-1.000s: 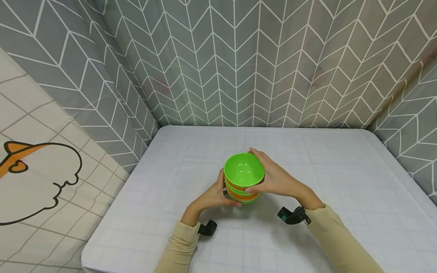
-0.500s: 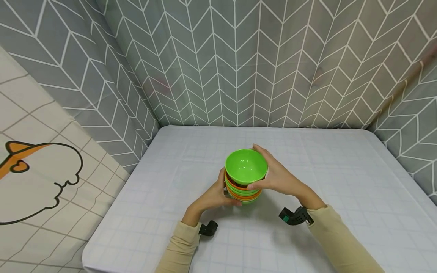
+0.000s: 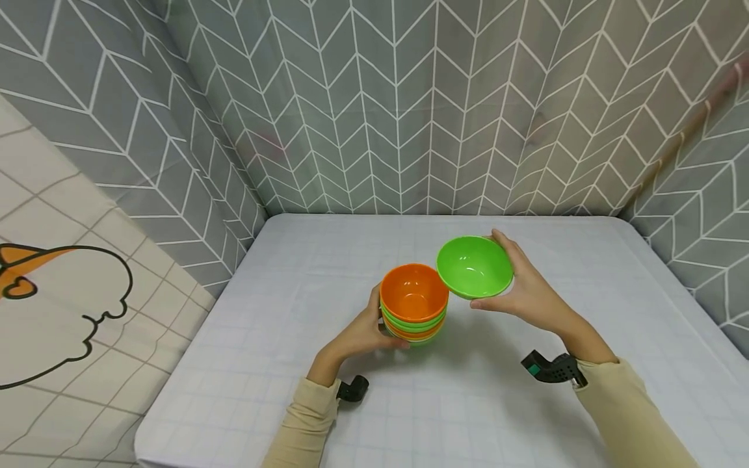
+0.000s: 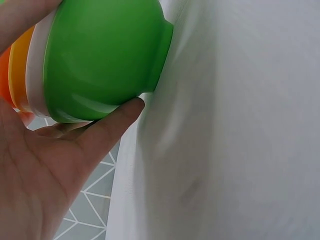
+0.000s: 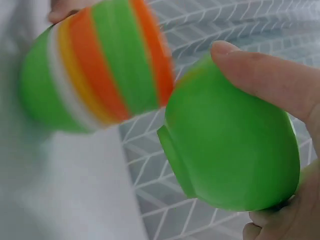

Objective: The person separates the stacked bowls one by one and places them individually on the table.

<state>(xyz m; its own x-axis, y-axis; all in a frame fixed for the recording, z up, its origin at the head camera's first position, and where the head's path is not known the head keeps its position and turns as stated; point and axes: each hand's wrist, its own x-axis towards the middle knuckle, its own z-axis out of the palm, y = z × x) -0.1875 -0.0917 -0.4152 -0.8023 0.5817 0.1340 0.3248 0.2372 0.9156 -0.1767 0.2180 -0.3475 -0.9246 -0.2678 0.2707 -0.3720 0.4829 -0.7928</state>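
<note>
A green bowl [image 3: 474, 267] is off the stack, gripped by my right hand [image 3: 529, 296] with the thumb on its near side and fingers behind. In the right wrist view the green bowl [image 5: 230, 145] shows its outer wall and foot ring. To its left, my left hand [image 3: 357, 335] holds the stack of nested bowls [image 3: 413, 294], whose top one is orange. Green, orange, yellow and white rims show below it. The lowest bowl [image 4: 107, 50] is green, with its foot close to the table in the left wrist view.
A white cloth covers the table [image 3: 281, 286]. Grey chevron-patterned curtains [image 3: 380, 110] hang behind and at both sides. A tile-patterned cloth with a cartoon drawing [image 3: 64, 305] lies to the left. Black wrist cameras [image 3: 354, 389] sit at both cuffs.
My right hand has lifted the top green bowl off the stack and moved it to the right, uncovering an orange bowl. The left hand stays on the stack.
</note>
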